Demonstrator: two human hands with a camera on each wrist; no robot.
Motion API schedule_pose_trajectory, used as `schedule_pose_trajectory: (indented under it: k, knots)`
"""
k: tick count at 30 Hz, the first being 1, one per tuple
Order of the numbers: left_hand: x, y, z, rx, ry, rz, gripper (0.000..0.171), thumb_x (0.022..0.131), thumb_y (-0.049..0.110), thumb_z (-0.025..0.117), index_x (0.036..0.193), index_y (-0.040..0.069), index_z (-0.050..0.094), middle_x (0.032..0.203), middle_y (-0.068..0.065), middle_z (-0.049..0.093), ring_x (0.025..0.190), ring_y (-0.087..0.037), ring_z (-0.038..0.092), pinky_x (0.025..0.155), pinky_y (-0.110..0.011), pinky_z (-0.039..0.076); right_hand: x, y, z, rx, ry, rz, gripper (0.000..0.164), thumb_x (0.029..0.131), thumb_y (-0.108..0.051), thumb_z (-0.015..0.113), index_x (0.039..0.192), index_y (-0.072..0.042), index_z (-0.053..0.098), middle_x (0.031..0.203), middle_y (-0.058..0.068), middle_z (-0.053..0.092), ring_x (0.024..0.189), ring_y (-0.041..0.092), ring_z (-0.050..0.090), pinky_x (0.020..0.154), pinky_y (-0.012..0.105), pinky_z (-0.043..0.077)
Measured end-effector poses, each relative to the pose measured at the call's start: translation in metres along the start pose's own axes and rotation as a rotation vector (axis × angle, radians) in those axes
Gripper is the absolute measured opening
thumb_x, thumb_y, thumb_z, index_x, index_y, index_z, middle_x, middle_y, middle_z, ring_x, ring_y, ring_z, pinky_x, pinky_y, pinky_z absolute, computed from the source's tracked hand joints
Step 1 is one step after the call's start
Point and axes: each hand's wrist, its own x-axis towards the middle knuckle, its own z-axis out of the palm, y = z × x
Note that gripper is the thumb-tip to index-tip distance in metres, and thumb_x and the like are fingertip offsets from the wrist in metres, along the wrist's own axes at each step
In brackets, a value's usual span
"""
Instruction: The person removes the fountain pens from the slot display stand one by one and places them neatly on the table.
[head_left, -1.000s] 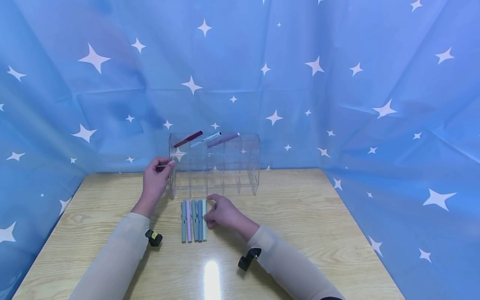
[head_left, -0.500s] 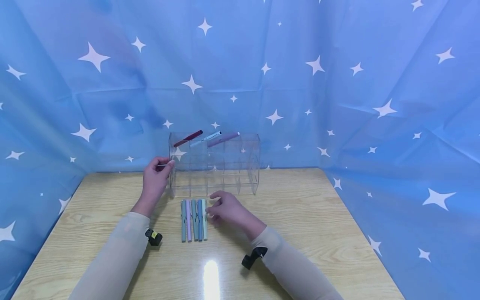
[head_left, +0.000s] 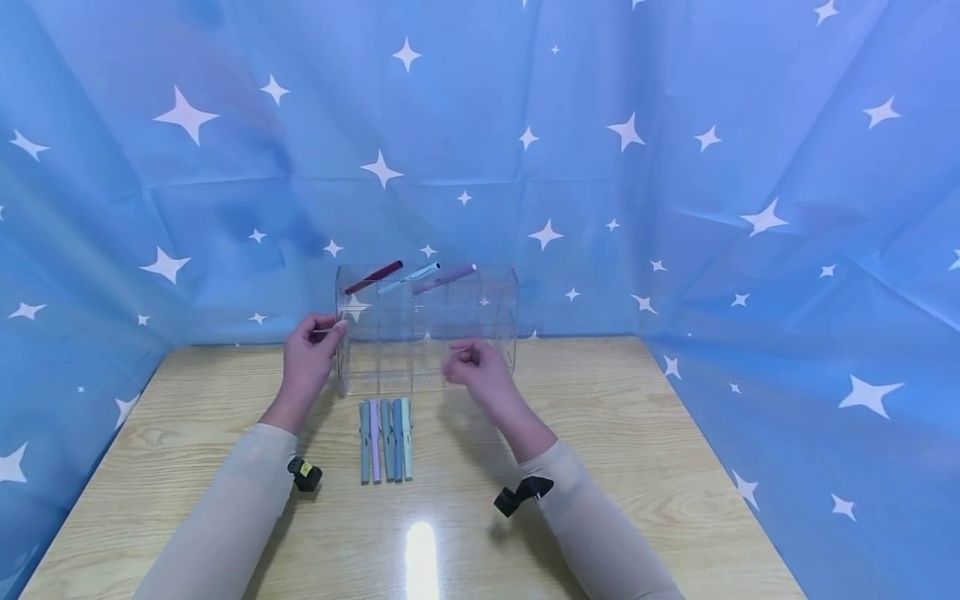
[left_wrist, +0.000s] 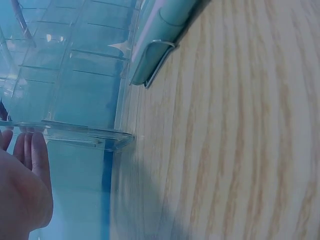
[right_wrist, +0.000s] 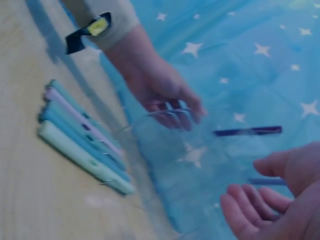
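A clear plastic rack [head_left: 396, 340] with compartments stands at the table's back edge. My left hand [head_left: 309, 354] pinches its left side wall between thumb and fingers, which the right wrist view also shows. Across the rack's upper part lean a dark red pen [head_left: 374, 277], a light blue pen [head_left: 409, 277] and a purple pen [head_left: 446, 278]. Before the rack's right half hovers my right hand [head_left: 486, 377]; its fingers are loosely bent with nothing between them, thumb apart in the right wrist view. Several capped pens lie side by side in front of the rack, a pale green pen [head_left: 407, 440] rightmost.
The wooden table [head_left: 615, 467] extends to both sides of the rack. Behind it hangs a blue cloth [head_left: 465, 108] with white stars. A bright light reflection shows near the table's front. Each wrist wears a small black camera [head_left: 304, 473].
My right hand has left the side of the pale green pen, rising and moving right and back towards the rack. The left hand keeps its hold, and the pens lie as before.
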Motion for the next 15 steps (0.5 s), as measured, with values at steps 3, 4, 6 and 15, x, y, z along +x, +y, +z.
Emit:
schedule_pose_trajectory:
  k: [3, 4, 6, 15]
  knots:
    - [0.0, 0.0, -0.001, 0.0, 0.003, 0.009, 0.039, 0.109, 0.031, 0.075, 0.13, -0.001, 0.069, 0.114, -0.001, 0.066, 0.1, -0.013, 0.062, 0.08, -0.017, 0.055, 0.008, -0.009, -0.003, 0.039, 0.06, -0.043, 0.039, 0.102, -0.003, 0.072, 0.139, 0.005, 0.062, 0.117, 0.015, 0.069, 0.104, 0.024, 0.072, 0.096, 0.037, 0.064]
    - [0.0, 0.0, -0.001, 0.002, 0.004, 0.01, 0.038, 0.109, 0.031, 0.075, 0.129, -0.001, 0.069, 0.113, 0.0, 0.066, 0.1, -0.013, 0.062, 0.08, -0.017, 0.055, 0.011, -0.012, -0.004, 0.051, 0.08, -0.059, 0.038, 0.103, -0.004, 0.073, 0.138, 0.004, 0.062, 0.119, 0.016, 0.069, 0.105, 0.025, 0.072, 0.096, 0.037, 0.064]
    - [0.0, 0.0, -0.001, 0.002, 0.004, 0.012, 0.037, 0.109, 0.03, 0.075, 0.128, 0.0, 0.069, 0.113, 0.001, 0.066, 0.1, -0.013, 0.062, 0.08, -0.018, 0.055, 0.017, -0.018, -0.006, 0.065, 0.127, -0.096, 0.038, 0.103, -0.006, 0.076, 0.138, 0.003, 0.063, 0.123, 0.016, 0.069, 0.106, 0.024, 0.072, 0.096, 0.036, 0.064]
    - [0.001, 0.001, 0.001, -0.019, -0.003, -0.01, 0.035, 0.11, 0.022, 0.073, 0.132, -0.005, 0.067, 0.114, 0.0, 0.065, 0.099, -0.01, 0.061, 0.08, -0.016, 0.054, 0.053, -0.04, -0.015, 0.079, 0.305, -0.317, 0.042, 0.103, -0.006, 0.078, 0.14, 0.005, 0.061, 0.136, 0.025, 0.065, 0.106, 0.021, 0.067, 0.093, 0.032, 0.063]
